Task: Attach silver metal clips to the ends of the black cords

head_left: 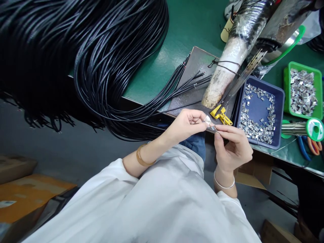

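Note:
In front of my body, my left hand (191,123) and my right hand (234,143) meet at the fingertips. Between them is a small silvery metal connector piece (212,128), pinched by the thumb and fingers of my right hand. White tape (207,119) wraps a fingertip of my left hand, whose thumb and fingers are closed at the piece's other side; what they grip is too small to make out. Just beyond the hands lies a yellow clip-like tool (222,115). Black cables (152,109) with stripped ends fan over a dark board (196,60).
A blue tray (279,111) of small metal shells stands right of my hands, beside a green basket (286,87) of similar parts. A solder spool (315,131) and pliers (303,148) lie nearby. A plastic-wrapped duct (227,64) overhangs the board. Coiled cables (113,40) fill the left.

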`<action>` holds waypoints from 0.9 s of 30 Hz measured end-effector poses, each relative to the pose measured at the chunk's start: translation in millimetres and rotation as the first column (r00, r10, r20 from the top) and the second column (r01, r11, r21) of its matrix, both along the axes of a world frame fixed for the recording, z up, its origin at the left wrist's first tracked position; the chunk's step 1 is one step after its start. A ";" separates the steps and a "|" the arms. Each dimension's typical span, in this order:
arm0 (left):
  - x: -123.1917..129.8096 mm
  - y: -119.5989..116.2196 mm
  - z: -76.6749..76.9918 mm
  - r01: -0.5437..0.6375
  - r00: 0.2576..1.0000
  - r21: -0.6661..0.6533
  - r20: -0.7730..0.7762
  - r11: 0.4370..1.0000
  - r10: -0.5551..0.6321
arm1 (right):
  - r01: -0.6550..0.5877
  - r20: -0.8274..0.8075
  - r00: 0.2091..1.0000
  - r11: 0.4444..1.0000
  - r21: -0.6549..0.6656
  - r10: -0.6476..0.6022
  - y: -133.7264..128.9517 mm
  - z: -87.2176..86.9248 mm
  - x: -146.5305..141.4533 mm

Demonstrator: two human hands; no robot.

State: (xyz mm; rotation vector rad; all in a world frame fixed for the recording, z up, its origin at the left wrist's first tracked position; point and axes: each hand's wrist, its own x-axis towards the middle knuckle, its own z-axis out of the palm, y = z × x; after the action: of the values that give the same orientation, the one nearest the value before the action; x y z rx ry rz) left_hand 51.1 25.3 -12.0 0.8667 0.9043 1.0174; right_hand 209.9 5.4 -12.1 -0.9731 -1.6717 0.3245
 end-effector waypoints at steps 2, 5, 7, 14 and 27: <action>0.3 -0.3 0.4 0.002 1.000 -0.003 -0.011 1.000 -0.002 | 0.016 -0.012 1.000 1.000 -0.017 -0.016 -0.1 -0.3 1.2; 0.5 -0.6 1.3 0.000 0.999 -0.005 -0.035 1.000 0.000 | 0.054 -0.020 0.998 0.998 -0.018 -0.055 0.4 0.0 2.9; 0.5 -0.6 1.3 0.003 0.999 0.003 -0.048 1.000 -0.003 | 0.041 0.000 0.999 0.999 -0.024 -0.041 0.8 0.4 3.5; 1.2 -0.6 -2.7 0.005 0.997 0.017 -0.071 1.000 -0.003 | -0.008 0.124 0.992 0.996 0.089 -0.003 1.5 -4.4 6.1; 1.5 -0.5 0.4 -0.006 0.997 0.018 -0.075 1.000 0.007 | 0.036 0.025 0.999 0.999 -0.032 -0.036 2.4 -6.1 8.7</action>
State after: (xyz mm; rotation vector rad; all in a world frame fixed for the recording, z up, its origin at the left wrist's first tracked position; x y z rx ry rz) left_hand 52.6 24.8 -11.5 0.9227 0.9636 1.0052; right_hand 218.5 7.8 -18.3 -1.0341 -1.6733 0.3181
